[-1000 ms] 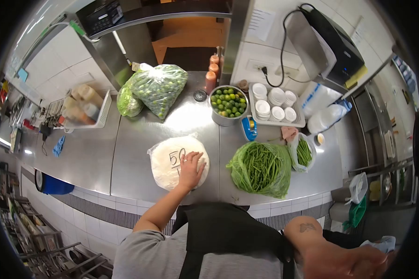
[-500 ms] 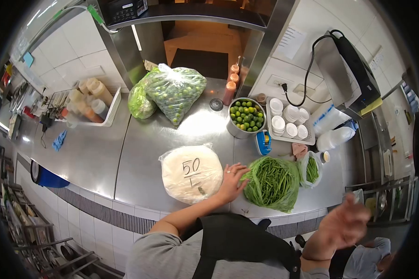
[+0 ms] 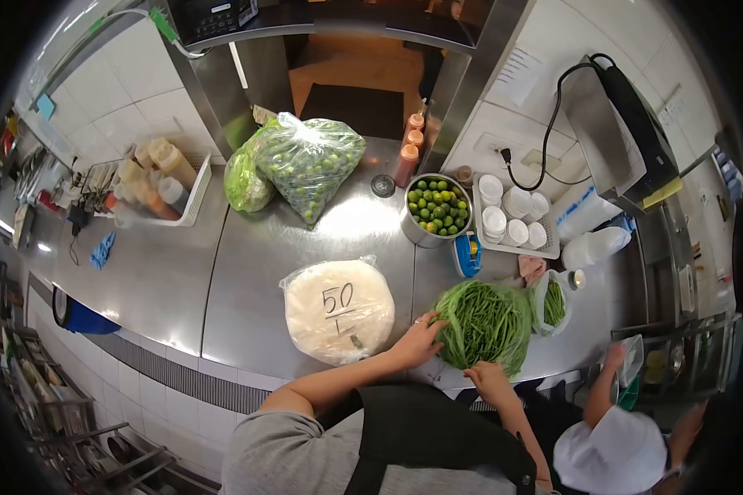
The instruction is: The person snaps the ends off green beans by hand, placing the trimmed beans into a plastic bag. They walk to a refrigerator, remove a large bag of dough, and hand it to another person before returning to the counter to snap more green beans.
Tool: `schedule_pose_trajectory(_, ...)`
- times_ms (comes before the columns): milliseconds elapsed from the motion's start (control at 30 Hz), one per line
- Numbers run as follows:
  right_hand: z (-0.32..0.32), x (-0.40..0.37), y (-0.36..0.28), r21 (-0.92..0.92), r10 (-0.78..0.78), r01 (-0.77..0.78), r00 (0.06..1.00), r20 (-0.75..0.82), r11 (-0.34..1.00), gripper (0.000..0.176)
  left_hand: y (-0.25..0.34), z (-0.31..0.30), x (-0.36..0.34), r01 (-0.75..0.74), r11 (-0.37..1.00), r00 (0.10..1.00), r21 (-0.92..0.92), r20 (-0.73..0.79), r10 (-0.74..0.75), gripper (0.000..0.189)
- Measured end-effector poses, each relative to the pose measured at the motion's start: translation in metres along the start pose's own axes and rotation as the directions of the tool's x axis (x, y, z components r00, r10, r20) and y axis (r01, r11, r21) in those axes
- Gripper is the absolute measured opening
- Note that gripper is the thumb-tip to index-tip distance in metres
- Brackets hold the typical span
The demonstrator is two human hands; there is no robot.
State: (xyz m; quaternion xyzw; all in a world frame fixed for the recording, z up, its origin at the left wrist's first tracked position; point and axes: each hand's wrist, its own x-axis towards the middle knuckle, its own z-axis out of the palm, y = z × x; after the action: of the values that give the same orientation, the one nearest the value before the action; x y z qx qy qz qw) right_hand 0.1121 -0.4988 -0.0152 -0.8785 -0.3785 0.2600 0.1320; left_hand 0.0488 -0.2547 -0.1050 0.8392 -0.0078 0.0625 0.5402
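Observation:
A green plastic bag [image 3: 516, 351] stands open on the steel counter, full of long green beans [image 3: 483, 318]. My left hand [image 3: 417, 342] is at the bag's left edge, its fingers bent and closed on the plastic. At the near edge my right hand [image 3: 489, 381] pinches the rim between thumb and fingers. Left of my left hand lies a round white stack [image 3: 338, 312] wrapped in clear plastic and marked "50/L". A smaller clear bag of green beans [image 3: 555, 304] sits just right of the big one.
Behind are a pot of limes [image 3: 437, 210], a blue tape dispenser [image 3: 468, 254] and a tray of white lids [image 3: 516, 214]. A bag of green produce [image 3: 309, 161], sauce bottles [image 3: 407, 165] and a bottle basket [image 3: 194, 194] stand farther back. A co-worker in a white cap [image 3: 611, 454] is close at right.
My right hand has come in from the right to the bag's near rim. My left hand's fingers have closed on the left edge. The co-worker has moved nearer, reaching up at the right.

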Motion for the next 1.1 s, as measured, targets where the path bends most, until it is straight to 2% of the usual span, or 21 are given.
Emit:
schedule_pose_trajectory(100, 0.02, 0.004, -0.007, 0.041, -0.011, 0.014, 0.997, -0.072, 0.999, 0.025, 0.006, 0.001, -0.001, -0.019, 1.0, 1.0, -0.024, 0.01, 0.019, 0.06)
schedule_pose_trajectory(200, 0.011, 0.005, -0.022, 0.063, -0.009, 0.017, 0.993, -0.114, 0.998, 0.021, 0.007, 0.005, 0.001, -0.009, 1.0, 1.0, -0.016, -0.002, 0.009, 0.059)
schedule_pose_trajectory(533, 0.003, 0.002, -0.024, 0.123, 0.034, -0.017, 0.989, -0.142, 0.992, 0.015, 0.016, 0.0, 0.006, 0.051, 0.999, 0.998, 0.001, 0.031, -0.051, 0.058)
schedule_pose_trajectory(633, 0.004, 0.005, -0.021, 0.156, 0.03, 0.002, 0.98, -0.198, 0.988, 0.012, 0.023, -0.002, 0.011, 0.055, 0.996, 0.996, 0.07, 0.06, -0.06, 0.059)
schedule_pose_trajectory(733, 0.01, 0.006, -0.019, 0.23, 0.011, 0.063, 0.952, -0.306, 0.971, 0.018, 0.024, -0.005, 0.016, 0.074, 0.995, 0.991, 0.069, 0.102, -0.081, 0.058)
schedule_pose_trajectory(833, 0.007, 0.004, -0.026, 0.256, 0.021, 0.078, 0.931, -0.365, 0.963, 0.031, 0.01, -0.016, 0.027, 0.041, 0.999, 0.992, 0.01, 0.12, -0.042, 0.054)
schedule_pose_trajectory(933, 0.011, -0.001, -0.024, 0.304, 0.08, 0.03, 0.936, -0.343, 0.952, 0.039, -0.01, -0.048, 0.031, 0.023, 0.99, 0.99, 0.137, -0.144, -0.003, 0.049)
schedule_pose_trajectory(1000, 0.013, -0.005, -0.02, 0.308, 0.077, 0.021, 0.95, -0.303, 0.951, 0.041, -0.031, -0.088, 0.027, 0.11, 0.966, 0.946, 0.232, -0.321, -0.031, 0.049)
schedule_pose_trajectory(1033, 0.014, -0.007, -0.019, 0.311, 0.077, 0.016, 0.956, -0.283, 0.95, 0.042, -0.053, -0.106, 0.023, 0.191, 0.927, 0.897, 0.324, -0.442, -0.03, 0.051)
schedule_pose_trajectory(1067, 0.015, -0.009, -0.019, 0.322, 0.073, 0.021, 0.958, -0.278, 0.946, 0.042, -0.066, -0.132, 0.015, 0.303, 0.857, 0.865, 0.417, -0.498, -0.064, 0.056)
schedule_pose_trajectory(1100, 0.016, -0.012, -0.019, 0.333, 0.069, 0.026, 0.96, -0.272, 0.942, 0.041, -0.063, -0.159, 0.003, 0.436, 0.803, 0.826, 0.407, -0.535, -0.177, 0.061)
